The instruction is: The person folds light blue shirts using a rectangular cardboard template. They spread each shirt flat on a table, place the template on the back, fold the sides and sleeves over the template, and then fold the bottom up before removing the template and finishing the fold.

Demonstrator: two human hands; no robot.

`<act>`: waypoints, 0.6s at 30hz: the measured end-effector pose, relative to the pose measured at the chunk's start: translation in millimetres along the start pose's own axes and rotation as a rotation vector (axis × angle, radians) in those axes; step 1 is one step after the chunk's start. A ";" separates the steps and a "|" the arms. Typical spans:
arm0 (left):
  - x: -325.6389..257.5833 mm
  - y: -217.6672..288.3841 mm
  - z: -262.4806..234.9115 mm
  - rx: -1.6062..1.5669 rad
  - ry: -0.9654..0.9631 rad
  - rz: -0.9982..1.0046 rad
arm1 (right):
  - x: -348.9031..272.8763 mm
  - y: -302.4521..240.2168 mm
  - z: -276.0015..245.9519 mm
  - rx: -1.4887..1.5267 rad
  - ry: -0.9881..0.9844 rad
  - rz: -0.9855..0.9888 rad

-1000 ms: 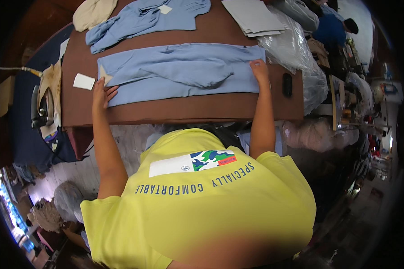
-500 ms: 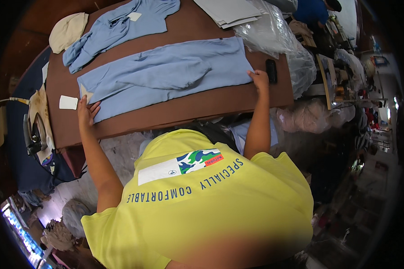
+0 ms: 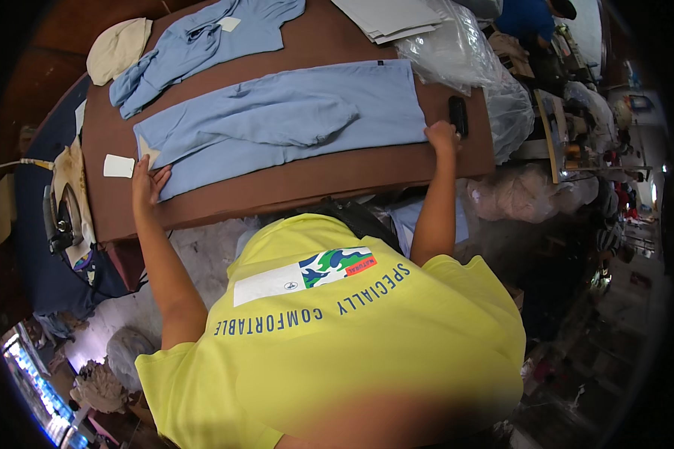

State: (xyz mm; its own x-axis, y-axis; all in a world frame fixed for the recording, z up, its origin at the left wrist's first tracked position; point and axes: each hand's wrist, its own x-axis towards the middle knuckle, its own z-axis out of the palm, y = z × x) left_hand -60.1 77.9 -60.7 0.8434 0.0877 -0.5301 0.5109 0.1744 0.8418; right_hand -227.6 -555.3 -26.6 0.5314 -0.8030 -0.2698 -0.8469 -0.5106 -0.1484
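Light blue trousers (image 3: 277, 112) lie lengthwise across the brown padded table (image 3: 292, 183), with loose wrinkles along the middle. At their left end my left hand (image 3: 150, 179) rests with fingers apart on the hem, by a small beige patch (image 3: 148, 152). A white tag (image 3: 118, 166) lies on the table just left of that hand. My right hand (image 3: 442, 136) is closed at the near right corner of the trousers, its fingers pinching the edge.
Beyond lie a light blue shirt (image 3: 254, 34) and a beige cap-like piece (image 3: 118, 51). An iron (image 3: 64, 221) stands at the left. A black object (image 3: 457, 116) lies close to my right hand. White sheets (image 3: 389, 19) and clear plastic (image 3: 457, 45) are at the far right.
My right hand has closed its fingers at the trousers' near right corner and shifted slightly nearer. My left hand stays at the left end. The whole view has drifted a little.
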 end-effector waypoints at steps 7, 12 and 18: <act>-19.5 9.4 80.3 0.905 0.445 0.865 | -23.0 -77.7 28.8 0.076 0.539 -0.489; -39.0 -34.3 217.8 1.242 0.141 1.140 | -4.2 -83.2 77.4 0.015 0.522 -0.453; -26.3 -59.8 216.2 1.347 0.100 1.062 | -4.0 -66.8 61.8 0.067 0.387 -0.329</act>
State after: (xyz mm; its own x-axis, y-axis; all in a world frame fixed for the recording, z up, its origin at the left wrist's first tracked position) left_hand -76.8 -146.9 -74.9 0.8925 -0.3242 0.3136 -0.4090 -0.8749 0.2594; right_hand -174.4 -499.0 -74.4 0.7274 -0.6643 0.1720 -0.6259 -0.7451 -0.2305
